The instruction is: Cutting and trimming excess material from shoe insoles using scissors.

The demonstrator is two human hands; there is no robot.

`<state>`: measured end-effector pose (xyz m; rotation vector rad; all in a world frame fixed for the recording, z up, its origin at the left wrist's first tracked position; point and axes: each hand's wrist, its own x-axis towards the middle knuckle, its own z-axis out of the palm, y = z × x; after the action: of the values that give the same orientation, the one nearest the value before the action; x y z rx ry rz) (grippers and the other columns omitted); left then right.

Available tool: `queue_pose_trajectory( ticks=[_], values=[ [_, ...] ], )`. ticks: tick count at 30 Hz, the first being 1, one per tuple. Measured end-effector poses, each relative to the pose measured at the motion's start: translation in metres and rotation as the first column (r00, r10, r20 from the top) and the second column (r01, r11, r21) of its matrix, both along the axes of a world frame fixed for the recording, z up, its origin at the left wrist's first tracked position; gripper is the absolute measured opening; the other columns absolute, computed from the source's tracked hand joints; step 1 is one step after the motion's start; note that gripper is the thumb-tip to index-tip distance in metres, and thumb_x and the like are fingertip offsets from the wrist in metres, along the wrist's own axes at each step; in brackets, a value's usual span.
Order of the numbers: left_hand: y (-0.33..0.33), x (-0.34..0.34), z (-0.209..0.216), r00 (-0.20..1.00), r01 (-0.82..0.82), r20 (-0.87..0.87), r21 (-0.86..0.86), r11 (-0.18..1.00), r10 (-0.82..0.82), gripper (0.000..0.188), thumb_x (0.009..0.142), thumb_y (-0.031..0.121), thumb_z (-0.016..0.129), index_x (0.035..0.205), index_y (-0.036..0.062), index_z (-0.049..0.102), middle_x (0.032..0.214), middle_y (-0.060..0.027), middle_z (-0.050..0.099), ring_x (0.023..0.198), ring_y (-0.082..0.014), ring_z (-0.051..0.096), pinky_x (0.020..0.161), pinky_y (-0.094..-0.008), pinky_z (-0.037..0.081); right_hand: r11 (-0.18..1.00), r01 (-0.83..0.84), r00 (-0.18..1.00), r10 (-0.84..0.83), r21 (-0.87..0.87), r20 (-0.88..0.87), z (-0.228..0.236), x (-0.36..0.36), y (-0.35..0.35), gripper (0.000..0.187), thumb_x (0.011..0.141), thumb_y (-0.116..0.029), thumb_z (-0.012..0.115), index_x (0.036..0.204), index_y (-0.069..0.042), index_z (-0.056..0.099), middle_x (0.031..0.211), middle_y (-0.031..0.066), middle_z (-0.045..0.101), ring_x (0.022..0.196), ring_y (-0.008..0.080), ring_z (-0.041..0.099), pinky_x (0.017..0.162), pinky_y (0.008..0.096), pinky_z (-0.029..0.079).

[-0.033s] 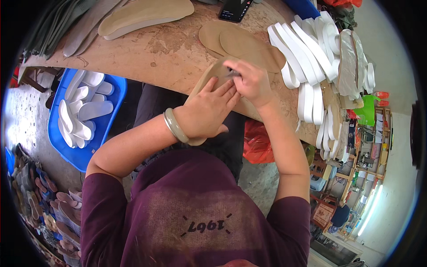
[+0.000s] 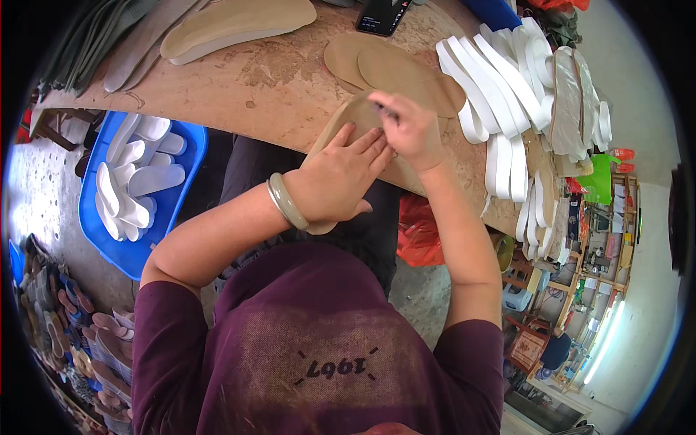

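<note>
A tan insole-shaped piece (image 2: pixel 353 113) lies at the table's near edge, its heel end reaching past the edge toward me. My left hand (image 2: pixel 339 172) rests flat on it with fingers stretched out and a pale bangle (image 2: pixel 287 201) on the wrist. Just right of those fingertips, my right hand (image 2: pixel 413 134) is closed over the insole's upper part. Something small and dark (image 2: pixel 388 112) shows between its fingers, blurred and mostly covered; I cannot tell its kind. Beyond the hands, flat tan insole pieces (image 2: pixel 395 67) overlap on the table.
White sole pieces (image 2: pixel 500 80) stand in rows at the right of the wooden table (image 2: pixel 239 98). A thick tan-topped sole (image 2: pixel 239 27) and a phone (image 2: pixel 383 16) lie farther back. On the left, a blue tub (image 2: pixel 192 148) holds white soles; footwear (image 2: pixel 61 319) is heaped below it.
My right hand has shifted very slightly, and the dark thing in its fingers sits at a different tilt. My left hand stays on the insole.
</note>
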<state>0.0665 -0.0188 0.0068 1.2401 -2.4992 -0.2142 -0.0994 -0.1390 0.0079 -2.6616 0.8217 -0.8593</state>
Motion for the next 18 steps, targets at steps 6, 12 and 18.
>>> queue_pose_trajectory(
  ticks=[6,12,18],
  values=[
    [-0.015,0.022,-0.003,0.973,0.230,-0.051,0.083,0.970,-0.226,0.090,0.073,0.036,0.079,0.145,0.0008,0.039,0.148,-0.0129,0.046,0.141,-0.0261,0.038,0.117,-0.0499,0.027,0.835,0.096,0.626,-0.474,0.541,0.620,0.002,-0.022,-0.028,0.018,0.092,-0.004,0.063,0.109,-0.002,0.068,0.078,0.0035,0.066,0.068,0.0087,0.063,0.064,0.0248,0.052],
    [-0.026,0.041,0.026,0.924,0.287,0.253,0.038,0.957,-0.287,0.082,0.074,0.040,0.078,0.139,0.0026,0.046,0.139,-0.0108,0.053,0.136,-0.0248,0.045,0.109,-0.0446,0.036,0.850,0.059,0.854,-0.314,0.524,0.414,0.022,-0.031,0.015,0.019,0.094,-0.004,0.062,0.111,-0.002,0.069,0.080,0.0044,0.067,0.071,0.0096,0.064,0.066,0.0242,0.053],
    [0.016,-0.027,-0.010,0.975,-0.182,0.096,-0.165,0.969,0.199,0.071,0.074,0.047,0.074,0.124,-0.0004,0.057,0.126,-0.0141,0.056,0.126,-0.0310,0.050,0.105,-0.0408,0.038,0.973,-0.231,0.963,0.229,0.003,-0.142,0.032,-0.008,0.028,0.033,0.072,0.008,0.065,0.103,-0.005,0.068,0.079,0.0066,0.065,0.067,0.0213,0.065,0.061,0.0309,0.053]
  ],
)
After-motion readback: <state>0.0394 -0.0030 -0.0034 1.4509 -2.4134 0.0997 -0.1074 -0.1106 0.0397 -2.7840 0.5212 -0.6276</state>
